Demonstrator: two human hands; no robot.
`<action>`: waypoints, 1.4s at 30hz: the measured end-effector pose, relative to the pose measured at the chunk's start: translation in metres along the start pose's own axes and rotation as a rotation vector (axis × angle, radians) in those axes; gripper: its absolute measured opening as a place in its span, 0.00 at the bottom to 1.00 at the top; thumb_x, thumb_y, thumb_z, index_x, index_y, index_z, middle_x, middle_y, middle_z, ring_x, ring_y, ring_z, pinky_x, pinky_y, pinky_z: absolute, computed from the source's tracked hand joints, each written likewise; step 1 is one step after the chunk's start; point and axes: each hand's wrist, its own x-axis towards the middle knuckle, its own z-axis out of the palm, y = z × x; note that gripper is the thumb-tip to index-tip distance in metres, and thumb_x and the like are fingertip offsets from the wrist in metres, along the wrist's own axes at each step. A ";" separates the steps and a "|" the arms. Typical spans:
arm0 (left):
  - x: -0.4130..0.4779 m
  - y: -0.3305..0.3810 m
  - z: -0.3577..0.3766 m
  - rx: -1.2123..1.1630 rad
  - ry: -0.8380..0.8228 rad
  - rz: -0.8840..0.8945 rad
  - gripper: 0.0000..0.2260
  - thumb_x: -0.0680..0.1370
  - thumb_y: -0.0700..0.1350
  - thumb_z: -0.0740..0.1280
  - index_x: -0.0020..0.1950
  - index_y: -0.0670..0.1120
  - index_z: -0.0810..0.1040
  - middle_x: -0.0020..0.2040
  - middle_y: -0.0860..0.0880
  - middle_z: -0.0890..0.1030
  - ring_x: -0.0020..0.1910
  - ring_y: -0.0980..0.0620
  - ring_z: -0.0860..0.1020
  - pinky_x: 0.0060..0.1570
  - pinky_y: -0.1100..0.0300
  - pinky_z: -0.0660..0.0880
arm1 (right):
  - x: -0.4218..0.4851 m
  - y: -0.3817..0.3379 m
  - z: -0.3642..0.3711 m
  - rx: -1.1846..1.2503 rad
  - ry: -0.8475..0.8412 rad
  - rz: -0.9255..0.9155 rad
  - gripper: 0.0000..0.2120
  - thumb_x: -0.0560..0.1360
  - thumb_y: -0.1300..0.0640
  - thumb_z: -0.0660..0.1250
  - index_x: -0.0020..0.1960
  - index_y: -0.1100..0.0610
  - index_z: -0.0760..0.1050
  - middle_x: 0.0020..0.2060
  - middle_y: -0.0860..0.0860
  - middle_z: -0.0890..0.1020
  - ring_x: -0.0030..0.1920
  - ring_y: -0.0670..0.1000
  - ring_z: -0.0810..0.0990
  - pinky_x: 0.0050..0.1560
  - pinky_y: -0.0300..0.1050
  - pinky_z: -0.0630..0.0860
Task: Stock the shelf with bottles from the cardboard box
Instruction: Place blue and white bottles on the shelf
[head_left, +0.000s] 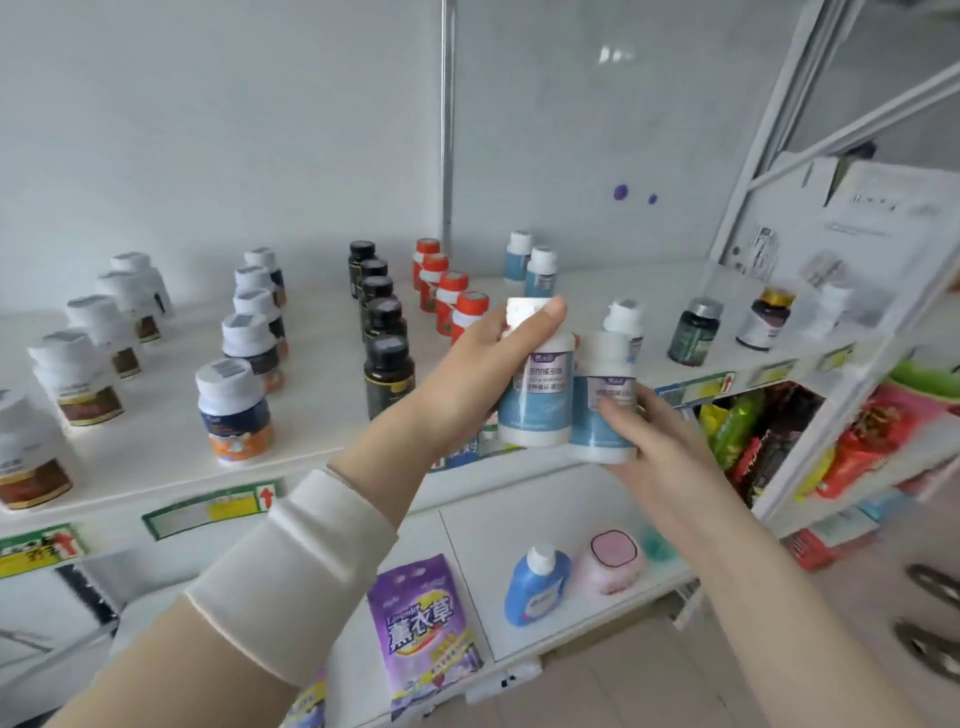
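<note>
Bottles in hand: two blue-and-white bottles with white caps, upright, side by side and touching, held in the air just in front of the near edge of the top shelf.
Left bottle (537, 405): clasped by the left hand (467, 374); the thumb lies up against the cap and the fingers are hidden behind.
Right bottle (605, 358): a little lower, clasped by the right hand (654, 441), with fingers curled across the label and the palm near the base.
Top shelf (311, 400): white board with bottles standing in rows that run from near to far.
Matching bottles (530, 265): two at the far edge, and a third bottle (623, 317) just behind the held pair.
Left of the hands: a row of red-capped bottles (447, 296), then black bottles (382, 317), then white-capped bottles (249, 332) further left.
Right of the hands: a dark green bottle (693, 332) and a gold-capped bottle (769, 317).
Lower shelf: a purple bag (423, 623), a blue jug (535, 587) and a pink container (613, 566).
Far right: bright snack packets (753, 431) on a neighbouring rack.
</note>
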 end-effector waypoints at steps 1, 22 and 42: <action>0.019 0.001 0.002 0.019 -0.007 0.018 0.19 0.78 0.54 0.63 0.62 0.42 0.74 0.50 0.49 0.82 0.48 0.56 0.82 0.52 0.61 0.78 | 0.018 -0.010 -0.007 -0.003 0.011 -0.023 0.16 0.76 0.62 0.62 0.64 0.60 0.72 0.57 0.56 0.81 0.56 0.54 0.80 0.56 0.50 0.76; 0.300 -0.036 -0.004 0.639 0.270 -0.094 0.11 0.76 0.50 0.67 0.56 0.49 0.73 0.51 0.48 0.78 0.49 0.51 0.77 0.54 0.58 0.75 | 0.289 -0.048 -0.107 -0.182 -0.207 0.036 0.20 0.70 0.65 0.71 0.60 0.55 0.71 0.51 0.52 0.81 0.51 0.51 0.80 0.56 0.49 0.75; 0.325 -0.056 0.009 0.967 0.240 -0.335 0.20 0.76 0.49 0.68 0.64 0.43 0.70 0.53 0.49 0.75 0.47 0.50 0.75 0.40 0.69 0.70 | 0.313 -0.007 -0.114 -0.629 -0.490 0.050 0.21 0.68 0.62 0.73 0.54 0.50 0.67 0.48 0.44 0.77 0.47 0.46 0.77 0.44 0.36 0.74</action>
